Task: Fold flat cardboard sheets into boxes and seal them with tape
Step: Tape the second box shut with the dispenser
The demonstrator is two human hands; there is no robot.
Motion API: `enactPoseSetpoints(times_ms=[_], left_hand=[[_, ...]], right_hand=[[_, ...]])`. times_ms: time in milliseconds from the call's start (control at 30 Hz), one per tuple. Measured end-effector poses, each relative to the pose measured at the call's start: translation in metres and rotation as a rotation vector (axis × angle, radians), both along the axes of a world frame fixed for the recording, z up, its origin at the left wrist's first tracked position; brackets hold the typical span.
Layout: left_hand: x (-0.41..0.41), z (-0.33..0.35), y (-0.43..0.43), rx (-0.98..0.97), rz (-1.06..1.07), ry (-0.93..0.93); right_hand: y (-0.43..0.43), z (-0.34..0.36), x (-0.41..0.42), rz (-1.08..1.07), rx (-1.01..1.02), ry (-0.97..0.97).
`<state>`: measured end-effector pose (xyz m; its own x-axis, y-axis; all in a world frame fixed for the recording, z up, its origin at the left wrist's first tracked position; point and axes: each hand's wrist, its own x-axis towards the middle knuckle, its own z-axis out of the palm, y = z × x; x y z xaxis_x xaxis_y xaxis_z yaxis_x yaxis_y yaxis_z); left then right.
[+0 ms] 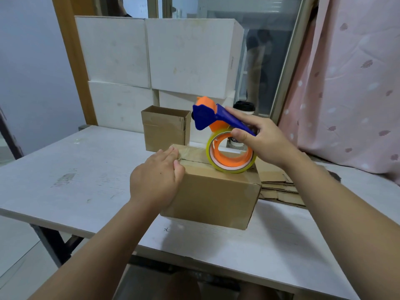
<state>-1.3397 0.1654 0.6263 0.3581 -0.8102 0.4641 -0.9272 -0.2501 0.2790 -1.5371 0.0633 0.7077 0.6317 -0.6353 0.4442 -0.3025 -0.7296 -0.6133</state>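
The cardboard box (216,195) sits in the middle of the white table (65,169), its top flaps closed along a seam that runs left to right. It looks light and hollow, probably empty. The walls are stiff enough, but I'd guess the flaps would spring up if nobody held them down, and the whole thing would skid on that smooth tabletop under a sideways pull. The best place to hold it is flat on the flaps near the seam, not on the thin walls.

That is how the left hand (155,180) lies: palm down on the box's left end, fingers straight and together across the top, thumb at the near edge. Its forearm reaches in low from the near side.

The right hand (266,141) grips the blue handle of the tape dispenser (207,118), thumb under and fingers over, with the wrist raised. The tape roll (231,156) rests on the box top towards the right — the head is tipped up and away. The film looks thin and sticky, so it should be pulled steadily.

Flat cardboard sheets (279,191) lie just right of the box, and an open-topped box (164,131) stands beyond it.
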Motion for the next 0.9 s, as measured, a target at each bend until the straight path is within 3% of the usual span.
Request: enactPoseSetpoints(times_ms=[500,900], left_hand=[[-0.003,0.000,0.000,0.011,0.030,0.061],[-0.005,0.002,0.000,-0.003,0.043,0.085]], right_hand=[[-0.004,0.022,-0.039,-0.060,-0.103,0.219],[0.001,0.001,-0.097,-0.151,-0.029,0.136]])
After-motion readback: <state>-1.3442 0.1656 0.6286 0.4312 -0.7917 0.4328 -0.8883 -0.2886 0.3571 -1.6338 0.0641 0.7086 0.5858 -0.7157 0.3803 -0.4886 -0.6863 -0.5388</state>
